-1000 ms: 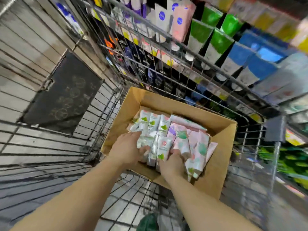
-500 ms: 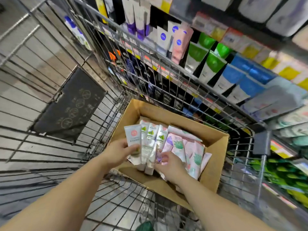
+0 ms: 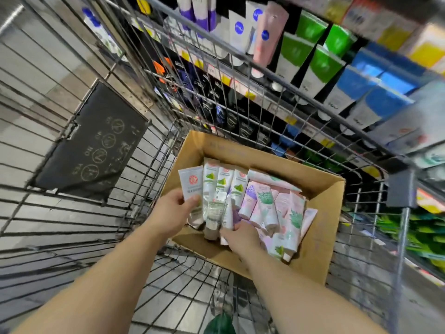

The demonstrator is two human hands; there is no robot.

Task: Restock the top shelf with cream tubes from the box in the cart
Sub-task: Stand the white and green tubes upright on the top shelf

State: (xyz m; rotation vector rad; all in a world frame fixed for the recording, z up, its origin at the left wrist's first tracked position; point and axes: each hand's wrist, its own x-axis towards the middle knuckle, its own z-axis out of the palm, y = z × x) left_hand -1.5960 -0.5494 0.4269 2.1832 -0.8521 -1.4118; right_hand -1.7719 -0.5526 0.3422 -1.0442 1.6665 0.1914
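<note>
A wire cart (image 3: 240,97) fills the view, and an open cardboard box (image 3: 320,227) sits inside it at about 3 o'clock from the middle. The box is packed with cream tubes (image 3: 265,203): white ones with green leaf prints along the 12 o'clock side, pink ones with teal or purple lettering toward 3 o'clock; their print is too small to read. The left hand (image 3: 172,208), at the box's 9 o'clock edge, grips a white tube with a round red emblem (image 3: 191,186), thumb pressed on its front, the tube raised above the rest. The right hand (image 3: 240,235), at the 6 o'clock side, has its fingers curled down among the tubes; which tube it holds cannot be told. A dark panel (image 3: 94,143) hangs on the cart's wall at 9 o'clock, marked with circled signs and the words "NO" and "YES". Beyond the wire at 12 to 2 o'clock stands a shelf (image 3: 301,88) of upright tubes: white and pink ones with a round blue NIVEA logo (image 3: 239,27), green-and-white ones (image 3: 293,54), blue-and-white ones (image 3: 349,90). Yellow price tags (image 3: 290,120) line the shelf edges, unreadable.
</note>
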